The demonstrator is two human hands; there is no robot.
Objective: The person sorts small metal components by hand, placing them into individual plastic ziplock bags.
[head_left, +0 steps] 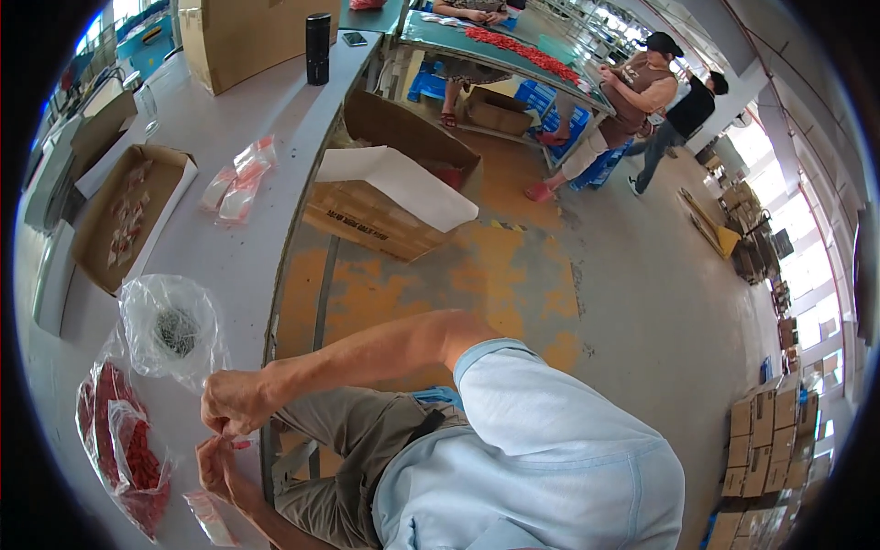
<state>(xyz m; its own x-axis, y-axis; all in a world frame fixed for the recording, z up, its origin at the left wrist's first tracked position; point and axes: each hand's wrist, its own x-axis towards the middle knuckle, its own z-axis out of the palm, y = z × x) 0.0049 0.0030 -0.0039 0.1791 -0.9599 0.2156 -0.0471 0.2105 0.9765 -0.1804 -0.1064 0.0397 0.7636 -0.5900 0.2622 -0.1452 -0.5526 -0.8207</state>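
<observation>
My right hand (236, 403) is closed, its fingertips pinched together over the table's near edge. Just below it, my left hand (216, 466) is also closed, fingers bent in and nearly touching the right. What they pinch between them is too small and hidden to make out. A small red piece (242, 445) shows beside the hands. Close by on the left lies a clear plastic bag full of small red parts (137, 454). Above it, an open clear bag holds thin metal pieces (179, 332). A flat clear packet (211, 521) lies below my left hand.
Further up the table are an open cardboard box with small packets (103, 220), flat red-and-white packets (240, 181), a black bottle (317, 50), a phone (355, 38) and a large carton (247, 37). An open carton (394, 206) stands beside the table. People work at a far bench (440, 35).
</observation>
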